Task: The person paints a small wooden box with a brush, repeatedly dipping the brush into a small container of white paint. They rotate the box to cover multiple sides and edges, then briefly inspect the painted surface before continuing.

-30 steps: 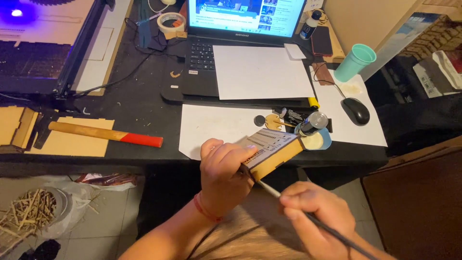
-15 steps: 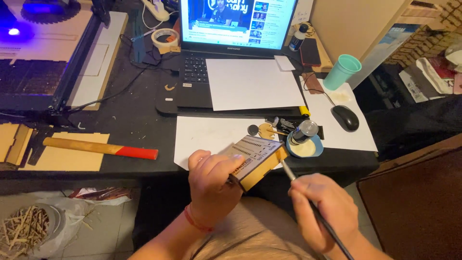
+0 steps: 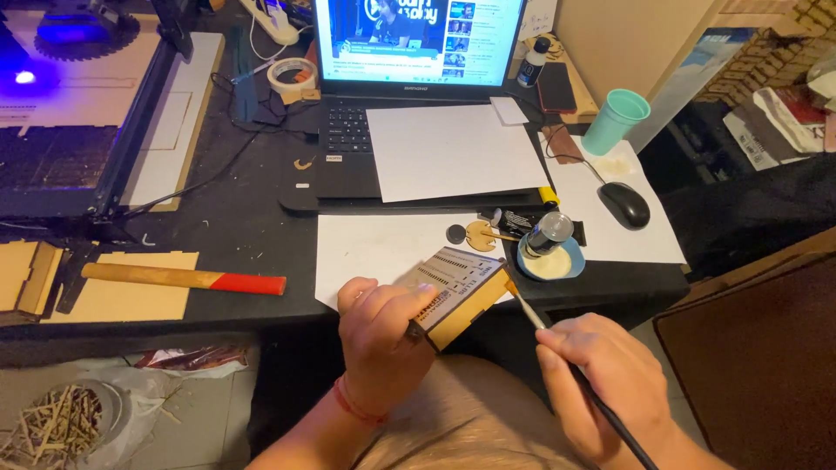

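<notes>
— Grip first: what have your hands got hold of?

— My left hand (image 3: 383, 335) is closed on a small flat wooden piece (image 3: 460, 296), fingers wrapped over its near-left end and the thumb lying along its top. My right hand (image 3: 610, 383) is pinched shut on a thin dark-handled brush (image 3: 575, 374), held like a pen.

— Where is the wooden piece?

— In the air just off the near edge of the black table (image 3: 235, 235), above my lap. It is tilted, with its printed grey face turned up and its pale raw edge facing my right hand. The brush's tip touches that edge at the right corner — the handle runs down and to the right past my wrist.

— What sits nearest on the table?

— A white sheet (image 3: 374, 248) lies right behind the piece. Beside it to the right stands a small blue dish (image 3: 557, 264) of pale glue or paint, with a little metal can (image 3: 549, 233) leaning on it, and a round wooden cut-out (image 3: 479, 235) just to the left of that.

— And farther off?

— An open laptop (image 3: 418, 52) with another white sheet across its keys, a mouse (image 3: 624, 204) on paper at the right and a teal cup (image 3: 616, 120) behind it. To the left lies a hammer (image 3: 183, 278) with a red-ended wooden handle, on a thin wooden board (image 3: 122, 300). A roll of tape (image 3: 291, 75) sits near the laptop's left corner.
</notes>
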